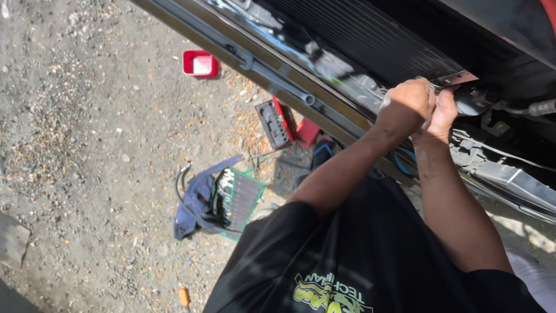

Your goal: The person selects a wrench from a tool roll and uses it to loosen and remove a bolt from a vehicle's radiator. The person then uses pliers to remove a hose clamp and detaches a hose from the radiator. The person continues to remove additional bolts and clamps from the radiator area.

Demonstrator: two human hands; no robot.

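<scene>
Looking down from the head view here; both hands are up at the front of a vehicle, pressed together at the lower corner of the radiator (pixel 370 40), that black finned panel running diagonally from upper left to lower right. The left hand (pixel 408 104) is balled up tight, clenched fingers wrapped around something I can't make out because the fist hides it; the right hand (pixel 443 113) sits right against it, fingers curled up onto the metal bracket (pixel 457 78), a thin silvery tab sticking out from the radiator's bottom edge; so that one is gripping or at least pinching the bracket, hard to say how firmly.

The bit that matters: the bracket lies just above and slightly to the right of the knuckles, touching the right hand's fingertips, with its long axis following the radiator's lower edge; the right hand is the nearer one, the left is just beside it and a touch lower. A black hose (pixel 538 107) runs off to the right, close by.

Down on the gravel ground (pixel 87 145), well apart from the hands: a red tray (pixel 200 64), a red and black tool case (pixel 278 122) standing open, a green socket rail (pixel 237 200) lying on a blue rag (pixel 194 203), and a small orange-handled tool (pixel 183 297) near the bottom edge; the long metal crossbar (pixel 255 55) of the vehicle front runs between all that and the radiator.
</scene>
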